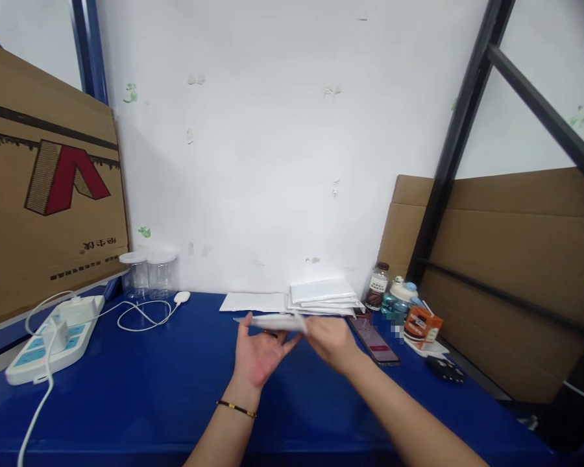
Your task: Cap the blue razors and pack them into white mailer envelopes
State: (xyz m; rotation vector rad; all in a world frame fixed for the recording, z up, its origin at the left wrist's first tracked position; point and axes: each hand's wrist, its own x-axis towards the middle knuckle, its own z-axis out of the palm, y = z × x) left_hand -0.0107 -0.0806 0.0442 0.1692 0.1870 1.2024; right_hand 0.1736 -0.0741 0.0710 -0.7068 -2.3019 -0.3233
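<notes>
A flat white packet [275, 322], slightly blurred, is held above the blue table. My left hand [260, 357] has its palm turned up, thumb and fingers bent around the packet's near side. At the packet's right end, my right hand [333, 340] is closed on its edge, with the fingertips partly hidden and smeared. Just behind the hands lie a stack of similar flat white packets [326, 292] and a single white packet [254, 302] beside it, both near the wall.
A phone [377, 344] lies right of my right hand. Beyond it stand a dark-capped bottle [377, 285], a blue-lidded bottle [403, 297] and an orange box [421, 327]. Leftward are two clear jars [161, 275], a white cable [143, 321] and a power strip [53, 340].
</notes>
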